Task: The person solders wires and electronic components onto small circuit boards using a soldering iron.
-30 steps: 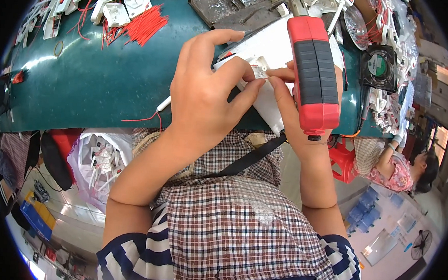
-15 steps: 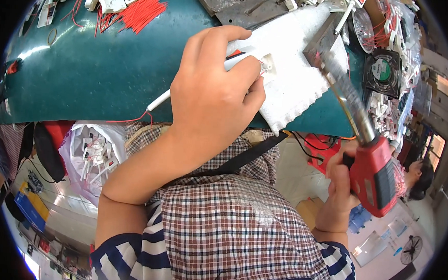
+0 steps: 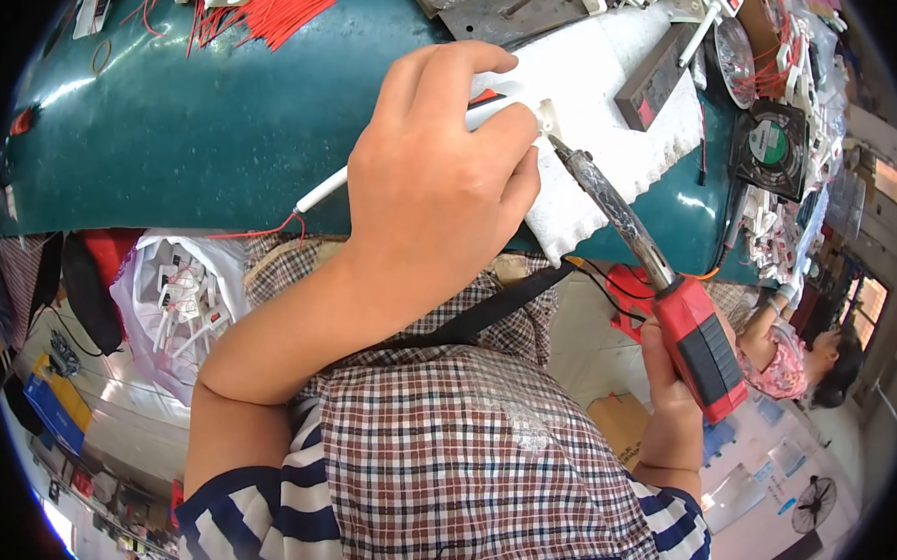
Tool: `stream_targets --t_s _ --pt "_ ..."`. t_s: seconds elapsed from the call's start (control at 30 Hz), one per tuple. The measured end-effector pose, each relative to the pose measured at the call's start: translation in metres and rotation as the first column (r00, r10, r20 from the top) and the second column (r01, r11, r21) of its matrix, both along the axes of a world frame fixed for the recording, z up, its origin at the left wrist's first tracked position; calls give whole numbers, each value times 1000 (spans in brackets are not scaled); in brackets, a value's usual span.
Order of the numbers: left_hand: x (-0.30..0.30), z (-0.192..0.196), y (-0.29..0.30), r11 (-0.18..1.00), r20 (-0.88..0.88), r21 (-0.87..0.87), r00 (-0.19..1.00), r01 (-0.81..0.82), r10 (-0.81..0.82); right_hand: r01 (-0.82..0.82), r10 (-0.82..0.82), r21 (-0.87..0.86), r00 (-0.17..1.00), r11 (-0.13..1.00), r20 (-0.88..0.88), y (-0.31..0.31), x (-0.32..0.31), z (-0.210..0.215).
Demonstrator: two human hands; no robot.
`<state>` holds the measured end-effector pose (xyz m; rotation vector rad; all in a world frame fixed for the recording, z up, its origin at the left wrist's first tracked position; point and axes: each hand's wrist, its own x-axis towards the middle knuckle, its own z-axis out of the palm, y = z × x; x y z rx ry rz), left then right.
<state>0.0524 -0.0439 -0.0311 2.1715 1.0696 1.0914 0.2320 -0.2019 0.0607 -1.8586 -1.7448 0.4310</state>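
Green and glossy, a smooth tabletop (image 3: 214,150) carries a white, rough-textured cloth (image 3: 607,77) with a ragged near edge. Right of centre, a red-and-black pistol-shaped soldering iron (image 3: 682,310) with a worn metal shaft sits in the right hand (image 3: 668,375), closed around its handle. Farther left, the left hand (image 3: 444,160) pinches a white plastic part (image 3: 548,116) over the cloth, thumb and index narrow, the iron's tip just beside it. Thin red wire (image 3: 255,235) trails at near left.
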Motion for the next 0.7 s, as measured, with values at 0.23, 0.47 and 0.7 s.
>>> stream_targets --t_s 0.23,0.47,0.7 --pt "0 -1 -1 1000 36 13 999 11 -11 -57 58 -10 996 998 74 6 2 1" --pt "0 -1 1 1000 30 16 999 17 -17 -59 63 -47 995 997 76 11 3 4" --pt "-1 -2 0 999 33 14 999 31 -31 46 -25 -238 995 970 92 5 4 16"
